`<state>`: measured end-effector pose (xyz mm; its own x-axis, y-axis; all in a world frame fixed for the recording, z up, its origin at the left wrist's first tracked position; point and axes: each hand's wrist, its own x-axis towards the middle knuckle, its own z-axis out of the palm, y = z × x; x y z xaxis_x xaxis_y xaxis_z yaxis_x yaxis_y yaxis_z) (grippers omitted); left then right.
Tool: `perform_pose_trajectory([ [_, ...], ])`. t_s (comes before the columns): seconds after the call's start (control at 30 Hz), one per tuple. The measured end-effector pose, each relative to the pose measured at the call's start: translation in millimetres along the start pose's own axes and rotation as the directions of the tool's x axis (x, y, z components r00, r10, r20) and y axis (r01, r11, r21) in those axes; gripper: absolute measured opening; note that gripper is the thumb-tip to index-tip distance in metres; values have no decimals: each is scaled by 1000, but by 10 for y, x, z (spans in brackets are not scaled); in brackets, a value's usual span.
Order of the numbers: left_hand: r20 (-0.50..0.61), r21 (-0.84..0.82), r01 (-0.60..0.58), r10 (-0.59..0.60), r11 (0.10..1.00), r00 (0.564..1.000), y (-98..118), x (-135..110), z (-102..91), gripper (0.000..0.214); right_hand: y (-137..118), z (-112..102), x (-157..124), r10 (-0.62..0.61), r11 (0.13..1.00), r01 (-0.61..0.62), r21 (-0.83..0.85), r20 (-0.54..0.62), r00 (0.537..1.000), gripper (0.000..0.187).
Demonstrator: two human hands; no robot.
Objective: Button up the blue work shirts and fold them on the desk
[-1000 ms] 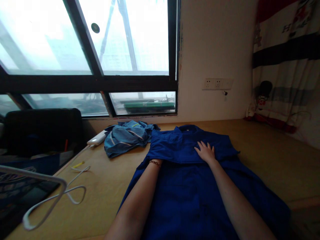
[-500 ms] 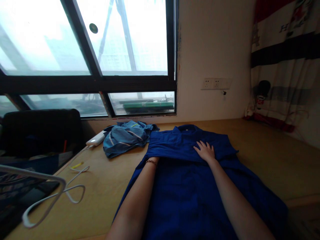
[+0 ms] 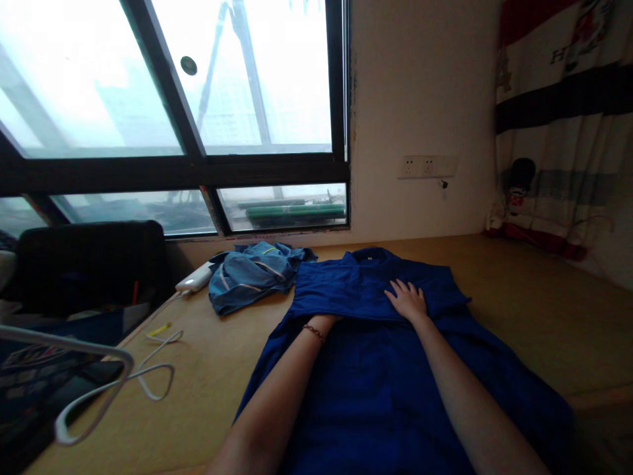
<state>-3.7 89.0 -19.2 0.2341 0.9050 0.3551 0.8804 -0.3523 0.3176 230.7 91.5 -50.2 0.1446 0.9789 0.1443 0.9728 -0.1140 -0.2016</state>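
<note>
A dark blue garment (image 3: 376,382) lies spread on the wooden table (image 3: 519,310), its top part folded down over itself. My right hand (image 3: 408,299) lies flat on that folded part, fingers stretched out. My left hand (image 3: 327,321) is tucked under the fold's edge; only the wrist with a bead bracelet and the heel of the hand show, and the fingers are hidden by the cloth.
A crumpled lighter blue garment (image 3: 250,275) lies at the back left, next to a white power bank (image 3: 194,278) with its cable. A white clothes hanger (image 3: 93,389) sits near the left edge. A black chair (image 3: 89,264), wall sockets (image 3: 428,165) and a curtain (image 3: 558,125) surround the table.
My left wrist has shifted slightly to the right along the fold's edge. The right hand stays in place; the view has moved a little.
</note>
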Motion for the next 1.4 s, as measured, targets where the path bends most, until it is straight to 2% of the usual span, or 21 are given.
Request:
perform_pose_trajectory([
  [0.03, 91, 36, -171, 168, 985, 982, 161, -32, 102, 50, 1, 2, 1, -3, 1000, 3, 0, -3, 1000, 55],
  [0.07, 194, 43, -348, 333, 937, 923, 334, -68, 202, 46, 1, 4, 2, -5, 1000, 5, -1, -4, 1000, 55],
  [0.1, 249, 50, -462, 437, 885, 864, 509, -106, 288, 44, 1, 4, 3, -6, 1000, 6, -4, -3, 1000, 54],
  [0.13, 287, 62, -520, 484, 852, 827, 678, -144, 344, 43, 1, 3, 3, -4, 1000, 4, -7, 2, 1000, 54],
  [0.2, 412, 86, -537, 461, 839, 786, 961, -204, 339, 38, 0, -3, 4, 1, 1000, -1, -16, 8, 1000, 54],
  [0.27, 536, 78, -519, 403, 851, 742, 1143, -219, 179, 31, 2, -13, 2, 4, 1000, -3, -23, 12, 1000, 54],
  [0.33, 555, 23, -509, 412, 861, 722, 1215, -173, -50, 35, 9, -22, -4, 0, 1000, 1, -27, 21, 1000, 54],
  [0.37, 513, -12, -502, 436, 865, 739, 1210, -130, -151, 40, 13, -24, -8, -7, 1000, 7, -29, 24, 1000, 53],
  [0.43, 368, -56, -473, 459, 879, 809, 1115, -28, -262, 47, 18, -24, -16, -17, 999, 18, -32, 19, 1000, 52],
  [0.53, 159, 24, -359, 351, 933, 923, 769, 102, -162, 46, 5, -17, -19, -18, 1000, 18, -19, -3, 1000, 55],
  [0.57, 131, 81, -286, 274, 955, 953, 609, 133, -86, 49, -1, -16, -17, -13, 1000, 13, -9, -7, 1000, 57],
  [0.63, 182, 155, -128, 99, 980, 978, 260, 188, 55, 52, 6, -19, -5, 4, 1000, -4, 10, -5, 1000, 61],
  [0.73, 194, 216, 52, -95, 975, 976, -234, 271, 125, 58, 133, -41, 28, 90, 996, -90, 24, -6, 996, 61],
  [0.83, 133, 242, 131, -166, 962, 977, -576, 337, 41, 61, 451, -87, 72, 192, 981, -190, 49, -36, 981, 59],
  [1.0, 81, 253, 182, -208, 950, 975, -767, 363, -55, 56, 1093, -163, 138, 233, 954, -202, 220, -128, 964, 44],
  [1.07, -21, 257, 254, -257, 932, 966, -775, 369, -48, 50, 1242, -166, 172, 235, 926, -171, 338, -161, 958, 35],
  [1.13, -158, 239, 387, -357, 891, 921, -801, 392, -57, 45, 1319, -155, 227, 241, 891, -140, 432, -189, 952, 30],
  [1.2, -211, 175, 528, -492, 831, 845, -870, 441, -111, 42, 1363, -154, 309, 278, 864, -145, 482, -215, 936, 35],
  [1.23, -179, 133, 578, -554, 805, 813, -922, 474, -155, 41, 1386, -164, 359, 320, 846, -170, 506, -226, 920, 42],
  [1.3, -30, 31, 640, -639, 768, 769, -1052, 551, -265, 37, 1446, -218, 464, 458, 760, -275, 589, -185, 869, 54],
  [1.4, 186, -147, 676, -651, 722, 736, -1246, 663, -424, 29, 1557, -349, 598, 589, 515, -479, 711, 112, 800, 45],
])
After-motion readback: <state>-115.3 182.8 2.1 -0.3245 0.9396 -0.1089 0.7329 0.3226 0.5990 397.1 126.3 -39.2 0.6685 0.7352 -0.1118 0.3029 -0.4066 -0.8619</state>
